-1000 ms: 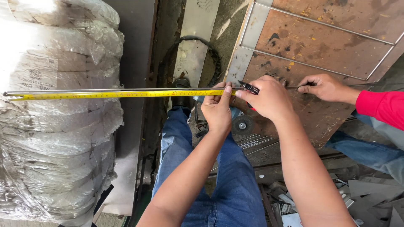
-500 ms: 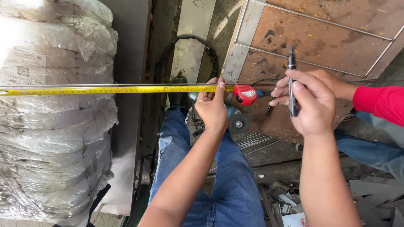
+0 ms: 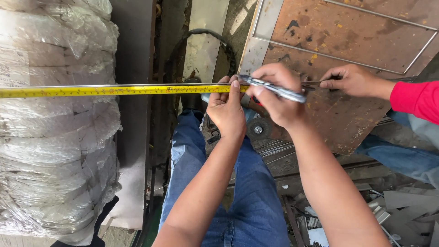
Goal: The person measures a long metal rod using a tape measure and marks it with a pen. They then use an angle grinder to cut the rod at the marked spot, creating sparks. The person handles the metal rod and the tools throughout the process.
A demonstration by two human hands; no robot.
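The yellow tape measure lies stretched along a thin metal rod, running from the far left edge of the view to the person's hands. The left hand presses the tape against the rod, thumb on top at the tape's near end, fingers curled beneath. The right hand sits just to the right of that end, clenched around a silver marker pen whose tip points down at the tape beside the left thumb. A sliver of red (the tape's case, it seems) shows under the right hand.

Further right of the tape's end, a co-worker's hand in a red sleeve pinches the rod above a rusty metal sheet. Below the tape, at the left, stands a plastic-wrapped bundle. Just below the tape's end, between the person's blue jeans and the sheet, lies a grinder disc.
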